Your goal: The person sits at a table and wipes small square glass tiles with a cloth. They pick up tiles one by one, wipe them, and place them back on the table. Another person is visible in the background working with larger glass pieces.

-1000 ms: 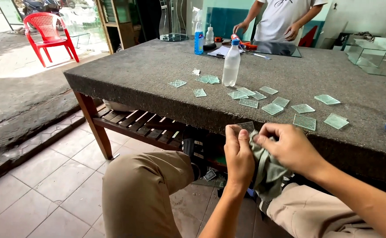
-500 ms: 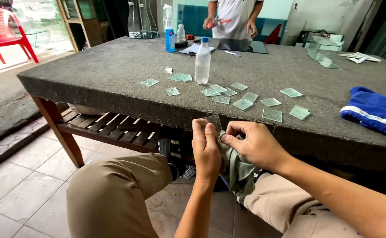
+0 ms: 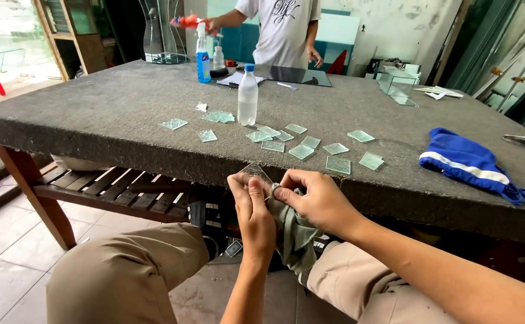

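Between both hands [image 3: 286, 207], glass square [image 3: 255, 174] upright

A grey felt-topped table [image 3: 94, 114] stands on a tiled floor [image 3: 10, 264] before a daylit doorway [image 3: 10, 36].

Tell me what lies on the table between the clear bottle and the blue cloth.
Head view: small glass squares lie scattered on the felt table between the bottle and the blue cloth.

Small square glass tiles [image 3: 301, 151] lie scattered mid-surface [image 3: 94, 114], a clear plastic bottle [image 3: 248, 96] standing just behind them. A folded blue cloth [image 3: 463, 161] lies to their right. A spray bottle [image 3: 203, 57] stands at the far edge.
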